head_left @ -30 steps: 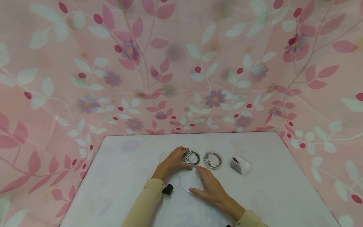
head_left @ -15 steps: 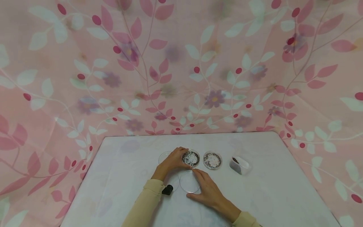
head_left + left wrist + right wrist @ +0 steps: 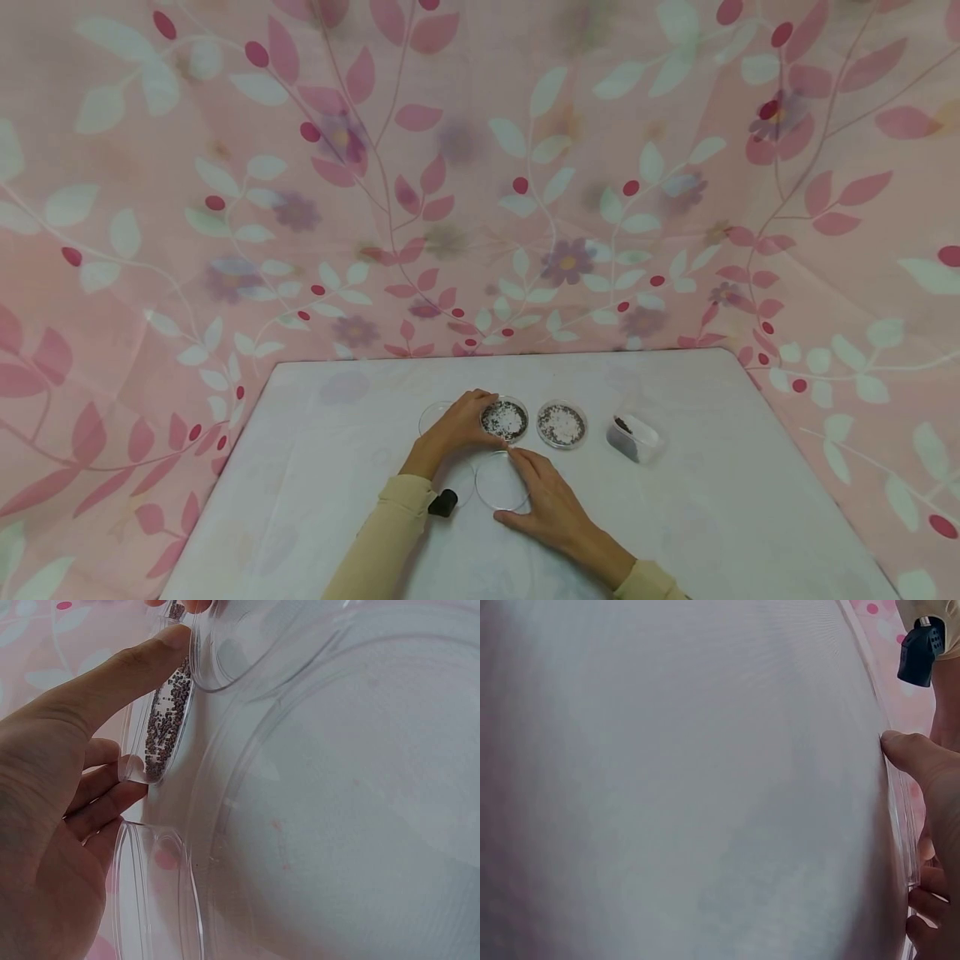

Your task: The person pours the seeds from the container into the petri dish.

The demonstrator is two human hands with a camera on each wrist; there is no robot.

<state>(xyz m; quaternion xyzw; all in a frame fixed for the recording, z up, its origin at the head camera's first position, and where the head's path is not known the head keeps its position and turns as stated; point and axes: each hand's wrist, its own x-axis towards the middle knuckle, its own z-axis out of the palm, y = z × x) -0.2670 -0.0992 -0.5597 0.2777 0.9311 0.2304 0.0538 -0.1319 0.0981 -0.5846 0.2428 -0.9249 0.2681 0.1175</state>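
Note:
My left hand (image 3: pixel 459 422) spans a petri dish (image 3: pixel 504 419) filled with dark and white granules, its thumb and fingers at opposite sides of the rim. In the left wrist view the granules (image 3: pixel 166 731) show through the dish's clear side. Just nearer to me, my right hand (image 3: pixel 551 504) holds an empty clear petri dish (image 3: pixel 501 481) by its edge, fingers at the far rim and thumb at the near one. The right wrist view has the thumb (image 3: pixel 911 750) on the clear rim. To the right stands a second granule-filled petri dish (image 3: pixel 562 424).
A clear plastic tub (image 3: pixel 634 437) with dark material stands tilted-looking at the right. Another clear dish (image 3: pixel 433 414) lies partly behind my left hand, and one more (image 3: pixel 465 487) beside my left wrist. A white cloth (image 3: pixel 720 517) covers the table; patterned pink fabric hangs behind.
My right hand has shifted slightly left, its thumb and fingertips moving along the empty dish's rim. My left hand and the filled dishes stay where they were.

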